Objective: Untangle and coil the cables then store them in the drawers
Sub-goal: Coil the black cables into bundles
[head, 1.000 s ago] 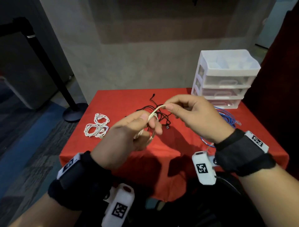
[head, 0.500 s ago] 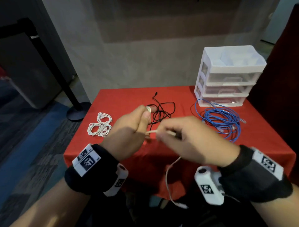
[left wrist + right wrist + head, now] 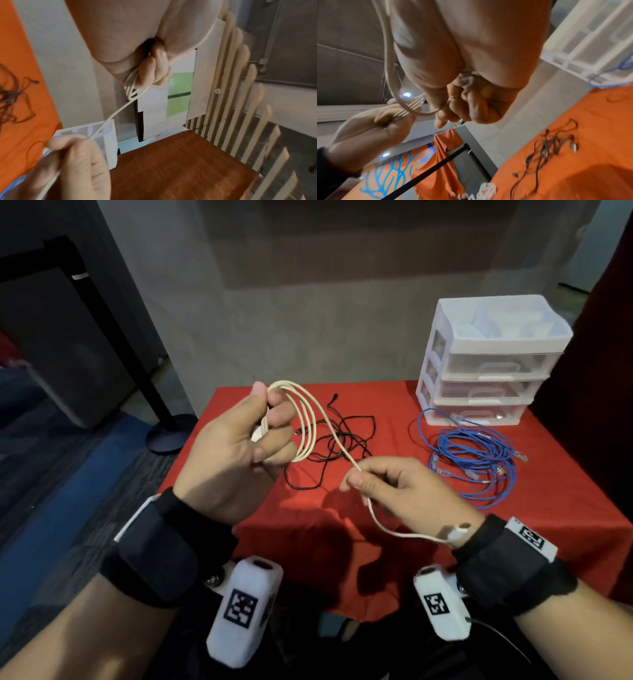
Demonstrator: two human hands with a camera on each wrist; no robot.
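A cream cable (image 3: pixel 308 426) hangs in several loops from my left hand (image 3: pixel 239 446), whose fingers curl round the bundle (image 3: pixel 132 81) above the red table. One strand runs down to my right hand (image 3: pixel 387 487), which pinches it between thumb and forefinger (image 3: pixel 440 112). The free tail curves back to a white plug (image 3: pixel 457 534) by my right wrist. A tangled black cable (image 3: pixel 335 440) lies on the cloth behind my hands. A loose blue cable (image 3: pixel 479 460) lies at the right, in front of the white three-drawer unit (image 3: pixel 493 361), whose drawers are closed.
The red tablecloth (image 3: pixel 394 529) covers a small table. A black stanchion post and its base (image 3: pixel 168 433) stand on the floor at the left. In the right wrist view white coiled cables (image 3: pixel 488 189) lie near the cloth's edge. A dark red curtain borders the right side.
My left hand has risen with the loops now spread wide. My right hand has slid down and right along the strand, and the tail's plug now lies by my right wrist.
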